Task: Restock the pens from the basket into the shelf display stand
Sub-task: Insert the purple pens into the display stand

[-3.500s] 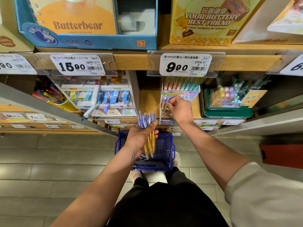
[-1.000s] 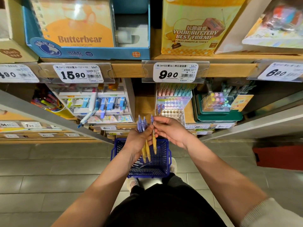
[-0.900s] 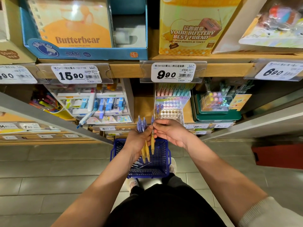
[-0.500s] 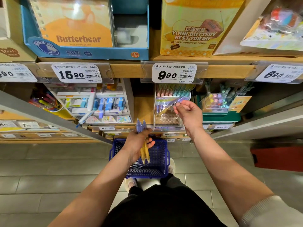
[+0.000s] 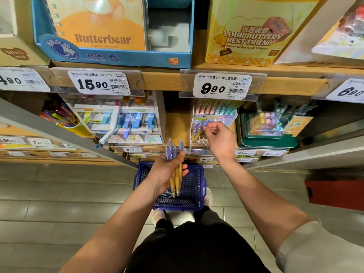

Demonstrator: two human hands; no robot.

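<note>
Guide the single pen (image 5: 199, 128), pinched in the curled fingers of the right hand (image 5: 221, 140), tip down into a free hole of the clear display stand (image 5: 215, 117). Hold steady the bundle of pens (image 5: 175, 181) gripped in the left hand (image 5: 167, 172) over the blue basket (image 5: 202, 186) on the floor (image 5: 78, 194). Mind the low price tag (image 5: 222, 85) above and the green tray (image 5: 266, 143) just beside.

Upper left I see a blue Butterbear box (image 5: 110, 36), with a yellow box (image 5: 246, 36) to its right. On the shelf edge (image 5: 161, 81) are two price tags, 15.90 (image 5: 100, 83) and 9.90 (image 5: 220, 85). Below, centre left, a white rack (image 5: 126, 123); centre right, a green tray (image 5: 266, 140). Something red (image 5: 334, 194) sits lower right, on grey floor (image 5: 59, 194).
</note>
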